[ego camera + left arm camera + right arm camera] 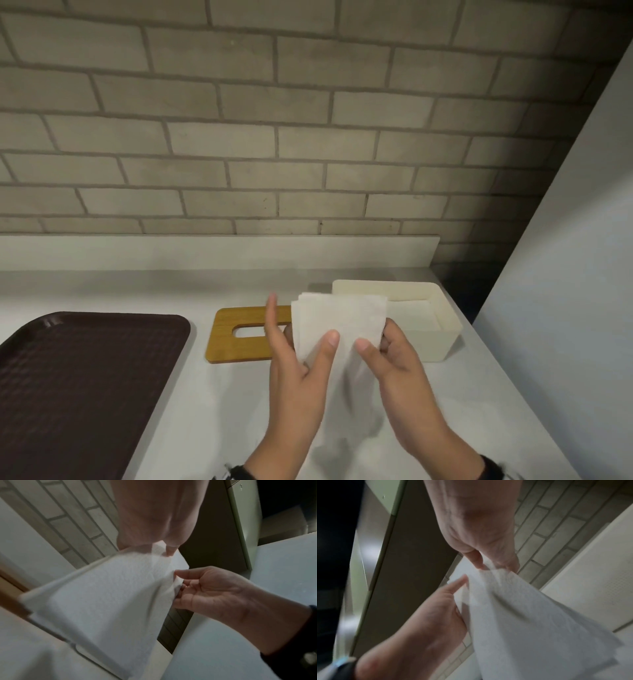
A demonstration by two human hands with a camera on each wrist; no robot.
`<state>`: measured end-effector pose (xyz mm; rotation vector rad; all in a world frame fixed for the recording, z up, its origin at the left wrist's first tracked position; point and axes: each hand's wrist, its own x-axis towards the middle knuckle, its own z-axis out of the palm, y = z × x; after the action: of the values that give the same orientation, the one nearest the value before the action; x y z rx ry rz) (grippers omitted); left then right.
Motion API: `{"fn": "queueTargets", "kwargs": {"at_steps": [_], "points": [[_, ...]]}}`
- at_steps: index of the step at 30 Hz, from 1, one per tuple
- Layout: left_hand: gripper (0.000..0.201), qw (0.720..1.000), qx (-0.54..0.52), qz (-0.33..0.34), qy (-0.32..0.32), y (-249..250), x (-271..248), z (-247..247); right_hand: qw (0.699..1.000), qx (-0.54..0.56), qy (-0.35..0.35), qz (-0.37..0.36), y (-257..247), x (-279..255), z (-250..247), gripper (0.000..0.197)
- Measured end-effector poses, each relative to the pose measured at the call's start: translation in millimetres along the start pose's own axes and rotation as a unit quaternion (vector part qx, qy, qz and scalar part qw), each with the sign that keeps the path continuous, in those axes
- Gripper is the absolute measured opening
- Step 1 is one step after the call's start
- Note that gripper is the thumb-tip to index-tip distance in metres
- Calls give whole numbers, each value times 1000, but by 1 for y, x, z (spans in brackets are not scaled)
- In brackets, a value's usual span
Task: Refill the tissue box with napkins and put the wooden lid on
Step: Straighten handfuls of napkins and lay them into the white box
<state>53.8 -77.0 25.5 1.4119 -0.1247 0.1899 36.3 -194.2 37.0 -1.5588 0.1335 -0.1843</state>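
Left hand (294,363) and right hand (394,356) both pinch the napkins (339,325) above the counter | tissue box (442,335) open just beyond, wooden lid (236,346) flat to its left | risk: loose sheets fan apart, snagging the rim

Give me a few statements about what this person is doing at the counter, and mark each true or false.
1. Both hands hold the napkins. True: the left hand and right hand pinch them.
2. The wooden lid sits on the tissue box. False: it lies flat on the counter, left of the box.
3. The tissue box is open on top. True.
4. The brown tray holds a napkin pile. False: nothing shows on it.
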Motion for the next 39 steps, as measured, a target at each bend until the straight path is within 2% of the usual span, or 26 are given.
{"fn": "queueTargets", "kwargs": {"at_steps": [1, 2, 4, 5, 7, 11, 13, 16, 19, 21, 22, 24, 26, 27, 29, 31, 33, 36, 39], "points": [[75, 1000, 9, -16, 3, -6, -1, 2, 1000, -6, 7, 4, 6, 0, 1, 26], [68, 999, 18, -40, 5, -13, -3, 3, 1000, -13, 10, 14, 12, -1, 1, 29], [40, 995, 48, -83, 1, -23, -5, 7, 999, -13, 13, 31, 26, -2, 3, 30], [29, 994, 59, -89, -1, -25, -6, 9, 999, -5, 13, 31, 29, -2, 4, 29], [22, 996, 43, -78, 0, -21, -4, 12, 1000, 14, 14, 12, 27, 1, 5, 29], [26, 999, -14, -46, 2, -17, 4, 10, 996, 79, 18, -24, 21, 9, 0, 26], [30, 998, -12, -68, 6, -23, 4, 8, 995, 95, 24, -10, 24, 9, 0, 21], [23, 995, -1, -100, 11, -29, 3, 7, 994, 105, 29, 13, 33, 9, 2, 17], [27, 997, -4, -75, 3, -24, 8, 7, 994, 102, 21, -10, 30, 13, -1, 18], [33, 997, -4, -73, -6, -22, 11, 6, 994, 105, -7, -16, 26, 14, -3, 19], [27, 997, -8, -82, -1, -22, 12, 6, 996, 88, -31, -9, 28, 15, -5, 23], [16, 994, -27, -108, 17, -21, 14, 7, 997, -43, -58, 1, 40, 16, -11, 36], [16, 987, -74, -137, 29, -17, 17, 5, 976, -197, -95, 25, 48, 17, -23, 46], [17, 983, -102, -147, 30, -13, 20, 4, 969, -219, -105, 44, 49, 19, -32, 44], [20, 981, -127, -144, 31, -5, 30, 3, 978, -184, -72, 68, 42, 26, -50, 36], [20, 987, -86, -129, 46, -1, 44, 4, 991, -113, 15, 66, 23, 37, -68, 29], [25, 991, -28, -126, 38, -3, 62, 12, 992, -71, 100, 39, 1, 54, -86, 30], [34, 990, 56, -129, -12, -12, 91, 34, 977, -128, 169, 3, -21, 91, -108, 39], [40, 972, 203, -109, -49, -28, 116, 57, 952, -254, 166, 30, -17, 130, -120, 48]]}}
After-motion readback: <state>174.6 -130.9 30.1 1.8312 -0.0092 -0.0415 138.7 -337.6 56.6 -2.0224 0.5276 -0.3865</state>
